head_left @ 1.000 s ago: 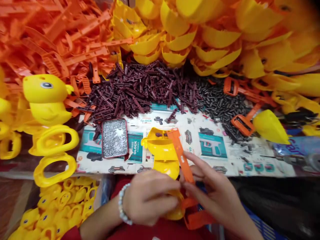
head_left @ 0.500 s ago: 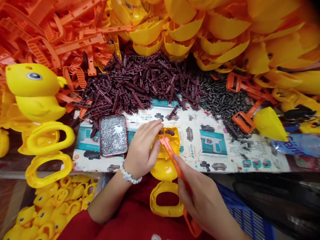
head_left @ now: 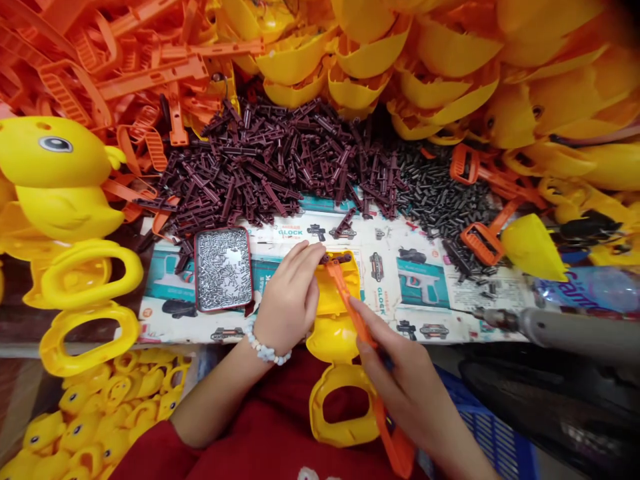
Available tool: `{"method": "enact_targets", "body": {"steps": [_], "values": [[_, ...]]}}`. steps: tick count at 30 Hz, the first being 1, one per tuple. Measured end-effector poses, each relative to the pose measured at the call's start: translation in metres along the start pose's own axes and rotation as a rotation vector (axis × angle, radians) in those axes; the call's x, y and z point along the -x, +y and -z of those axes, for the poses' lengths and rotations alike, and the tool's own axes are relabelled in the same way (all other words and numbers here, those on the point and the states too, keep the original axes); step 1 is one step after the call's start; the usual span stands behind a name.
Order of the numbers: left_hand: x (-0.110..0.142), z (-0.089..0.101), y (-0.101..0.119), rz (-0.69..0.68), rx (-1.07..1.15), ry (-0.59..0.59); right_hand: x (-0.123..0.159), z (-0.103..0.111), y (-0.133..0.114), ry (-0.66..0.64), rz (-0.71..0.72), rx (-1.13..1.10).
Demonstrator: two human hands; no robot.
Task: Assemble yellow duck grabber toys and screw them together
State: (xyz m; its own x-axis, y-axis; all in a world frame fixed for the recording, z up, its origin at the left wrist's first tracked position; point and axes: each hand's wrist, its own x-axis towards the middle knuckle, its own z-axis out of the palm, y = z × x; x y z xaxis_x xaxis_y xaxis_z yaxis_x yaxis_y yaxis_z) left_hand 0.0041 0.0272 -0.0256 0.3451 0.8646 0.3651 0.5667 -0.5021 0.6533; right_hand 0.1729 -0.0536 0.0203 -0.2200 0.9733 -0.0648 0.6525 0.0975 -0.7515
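Yellow duck shell (head_left: 333, 337): where is it?

Front of me, hollow side up. Head toward 12, handle ring at 6, hanging past the table edge over my red shirt. Take the shell as clock center.

What's around it?

Stacked yellow shells (head_left: 440, 57) at 1, heap of orange parts (head_left: 125, 67) at 11. Printed sheet (head_left: 425, 280) under the work. Piled yellow ducks (head_left: 100, 413) below table level at 8. Maroon parts (head_left: 280, 167) heaped between 11 and 12, black pins (head_left: 435, 207) between 1 and 2. One closed yellow duck (head_left: 57, 183) far out at 10. Grey tool (head_left: 575, 333) at 3, running out of view.

Hands?

Right hand (head_left: 407, 377) is gripping the orange strip (head_left: 345, 293); far end lies over the shell's head, loop end down near 5. Left hand (head_left: 293, 293) is bent over the head's 9 o'clock side, thumb just beside the strip's end. Can't tell what those fingers close on.

Small stuff?

Red-rimmed tin (head_left: 250, 267) at 10, closer than the duck. Maroon pieces (head_left: 344, 256) inside the shell's head, partly hidden. Tiny silver bits (head_left: 213, 273) spread in the tin.
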Motion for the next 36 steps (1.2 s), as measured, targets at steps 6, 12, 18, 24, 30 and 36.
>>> {"method": "enact_targets", "body": {"steps": [6, 12, 18, 24, 30, 36], "values": [[0.004, 0.0, 0.0, -0.016, -0.029, -0.023, 0.0, -0.006, -0.005, 0.01, -0.086, -0.038], [0.001, 0.003, 0.002, -0.004, -0.028, -0.024, -0.006, -0.02, -0.013, 0.089, 0.091, 0.593], [-0.024, 0.009, 0.002, 0.026, -0.168, -0.212, 0.004, -0.018, -0.006, 0.127, 0.09, 0.267], [-0.032, 0.007, 0.006, 0.099, -0.155, -0.332, 0.017, -0.017, 0.004, 0.089, 0.086, 0.017], [-0.03, 0.008, 0.014, 0.117, -0.156, -0.431, 0.014, -0.02, 0.004, -0.004, 0.234, -0.002], [-0.026, 0.008, 0.01, 0.055, -0.139, -0.376, -0.015, 0.01, 0.033, 0.113, 0.305, 0.071]]}}
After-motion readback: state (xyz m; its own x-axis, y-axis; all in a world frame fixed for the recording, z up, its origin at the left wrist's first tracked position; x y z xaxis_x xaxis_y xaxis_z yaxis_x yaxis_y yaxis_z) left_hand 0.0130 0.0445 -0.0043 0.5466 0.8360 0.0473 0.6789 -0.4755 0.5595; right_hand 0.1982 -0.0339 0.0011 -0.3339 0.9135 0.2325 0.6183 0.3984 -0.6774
